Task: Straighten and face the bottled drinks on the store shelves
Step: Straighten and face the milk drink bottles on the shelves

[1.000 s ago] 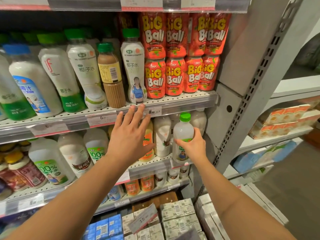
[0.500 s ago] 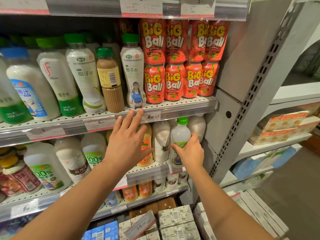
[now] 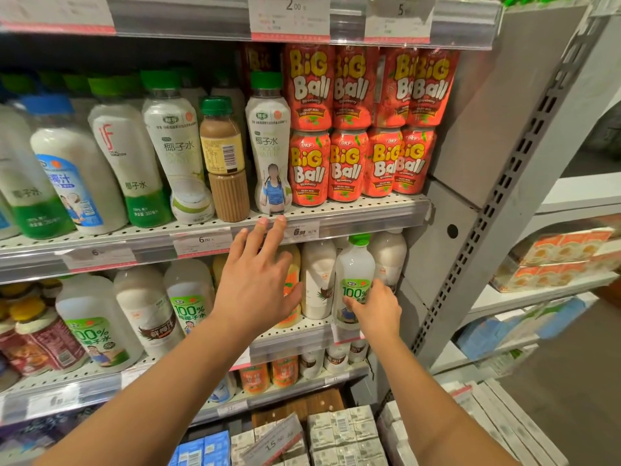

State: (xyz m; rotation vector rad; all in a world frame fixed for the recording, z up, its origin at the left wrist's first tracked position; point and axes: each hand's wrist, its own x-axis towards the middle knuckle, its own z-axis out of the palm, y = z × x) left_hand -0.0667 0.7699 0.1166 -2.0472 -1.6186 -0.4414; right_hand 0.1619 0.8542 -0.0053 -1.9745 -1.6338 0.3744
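My right hand (image 3: 376,307) grips a clear green-capped coconut water bottle (image 3: 354,270) marked 100%, standing upright at the front right of the middle shelf. My left hand (image 3: 257,280) is open with fingers spread, its fingertips reaching the front rail of the upper shelf (image 3: 353,216) just below a tall white coconut water bottle (image 3: 268,146). A brown milk-tea bottle (image 3: 223,159) beside it shows its barcode side. White coconut milk bottles (image 3: 317,277) stand behind my left hand, partly hidden.
Stacked red Big Ball cans (image 3: 349,129) fill the upper shelf's right end. More white and green bottles (image 3: 124,163) line the left. A grey slotted upright (image 3: 504,196) borders the bay. Carton packs (image 3: 339,435) lie at the bottom, juice cartons (image 3: 557,257) on the neighbouring shelf.
My right hand has pushed the green-capped bottle back onto the middle shelf and turned its 100% label to the front. My left hand has stayed near the upper shelf rail.
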